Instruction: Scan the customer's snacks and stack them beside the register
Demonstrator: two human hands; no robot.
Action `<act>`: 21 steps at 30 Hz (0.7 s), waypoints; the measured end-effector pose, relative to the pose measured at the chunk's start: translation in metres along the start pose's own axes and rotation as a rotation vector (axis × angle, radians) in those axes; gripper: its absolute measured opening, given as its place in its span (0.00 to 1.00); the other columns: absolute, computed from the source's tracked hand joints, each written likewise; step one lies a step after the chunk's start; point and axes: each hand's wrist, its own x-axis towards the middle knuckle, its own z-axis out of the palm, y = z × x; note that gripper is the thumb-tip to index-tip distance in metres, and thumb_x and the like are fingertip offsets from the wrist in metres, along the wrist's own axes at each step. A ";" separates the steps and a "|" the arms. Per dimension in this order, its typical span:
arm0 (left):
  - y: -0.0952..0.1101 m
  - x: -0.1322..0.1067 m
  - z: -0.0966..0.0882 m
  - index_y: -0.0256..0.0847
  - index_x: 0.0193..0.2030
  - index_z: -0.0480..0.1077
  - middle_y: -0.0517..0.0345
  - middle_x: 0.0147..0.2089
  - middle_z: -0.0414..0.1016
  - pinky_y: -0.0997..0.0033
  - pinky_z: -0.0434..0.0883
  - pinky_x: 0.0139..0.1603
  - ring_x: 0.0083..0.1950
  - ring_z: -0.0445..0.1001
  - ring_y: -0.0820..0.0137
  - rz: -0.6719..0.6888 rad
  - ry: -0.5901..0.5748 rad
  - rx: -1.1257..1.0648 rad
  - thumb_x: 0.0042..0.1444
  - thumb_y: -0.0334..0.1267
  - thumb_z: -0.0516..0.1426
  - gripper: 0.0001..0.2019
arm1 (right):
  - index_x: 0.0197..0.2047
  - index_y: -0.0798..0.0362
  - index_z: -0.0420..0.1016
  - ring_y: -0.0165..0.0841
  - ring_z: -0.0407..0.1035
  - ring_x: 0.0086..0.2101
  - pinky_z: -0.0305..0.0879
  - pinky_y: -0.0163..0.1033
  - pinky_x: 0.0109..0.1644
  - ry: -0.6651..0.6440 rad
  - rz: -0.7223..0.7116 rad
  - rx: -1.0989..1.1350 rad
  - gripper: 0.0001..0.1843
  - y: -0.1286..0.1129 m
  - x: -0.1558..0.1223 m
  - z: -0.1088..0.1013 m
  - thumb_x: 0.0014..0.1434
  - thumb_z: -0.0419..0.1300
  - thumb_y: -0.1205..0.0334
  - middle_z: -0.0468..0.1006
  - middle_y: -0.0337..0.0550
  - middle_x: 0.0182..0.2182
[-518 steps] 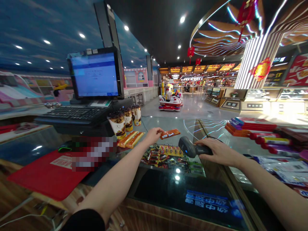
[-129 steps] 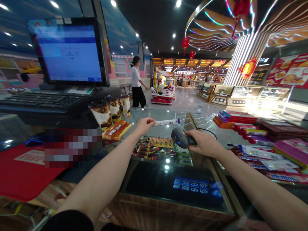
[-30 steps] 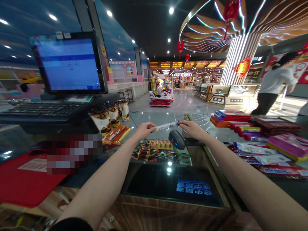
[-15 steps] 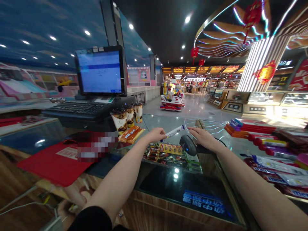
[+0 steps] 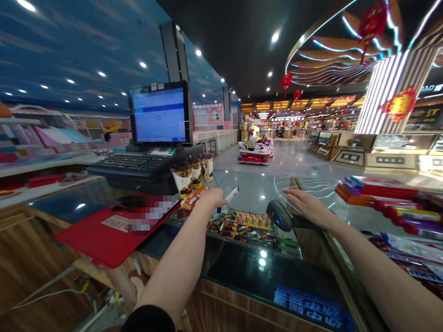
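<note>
My left hand (image 5: 212, 198) is closed on a thin white candy stick (image 5: 231, 195) with blue print, held just above the glass counter (image 5: 256, 193) close to the orange snack bars (image 5: 192, 197). My right hand (image 5: 304, 203) hovers with fingers stretched out over the handle of the black barcode scanner (image 5: 281, 216), which lies on the counter with its blue light showing. The two hands are apart.
A register screen (image 5: 161, 115) and keyboard (image 5: 133, 163) stand at the left, with three paper-wrapped cups (image 5: 192, 173) beside them. A red mat (image 5: 114, 228) lies nearer me. Stacked candy packs (image 5: 377, 191) fill the right side. Snacks show under the glass (image 5: 242, 226).
My right hand let go of the candy stick's end and dropped toward the scanner. My left hand carried the stick to the left, toward the orange bars. The view swung left.
</note>
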 end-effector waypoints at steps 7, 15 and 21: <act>-0.003 0.002 0.004 0.43 0.53 0.71 0.46 0.56 0.75 0.65 0.70 0.53 0.55 0.74 0.59 -0.003 0.039 -0.051 0.51 0.38 0.59 0.21 | 0.57 0.52 0.72 0.44 0.68 0.54 0.60 0.51 0.61 0.028 -0.014 -0.009 0.27 0.006 -0.001 0.004 0.65 0.45 0.49 0.75 0.50 0.54; -0.006 0.007 0.010 0.45 0.54 0.72 0.48 0.60 0.71 0.65 0.69 0.56 0.58 0.72 0.61 0.158 0.063 -0.047 0.55 0.28 0.53 0.20 | 0.56 0.52 0.72 0.43 0.68 0.54 0.59 0.50 0.61 0.009 -0.029 -0.036 0.26 0.007 -0.002 0.001 0.65 0.44 0.49 0.74 0.50 0.54; 0.025 -0.007 0.016 0.34 0.54 0.72 0.38 0.54 0.75 0.60 0.71 0.54 0.56 0.74 0.57 0.214 0.070 0.091 0.58 0.23 0.48 0.20 | 0.55 0.52 0.74 0.44 0.68 0.54 0.60 0.49 0.61 0.013 -0.038 -0.058 0.25 0.009 -0.004 0.001 0.65 0.44 0.50 0.75 0.50 0.53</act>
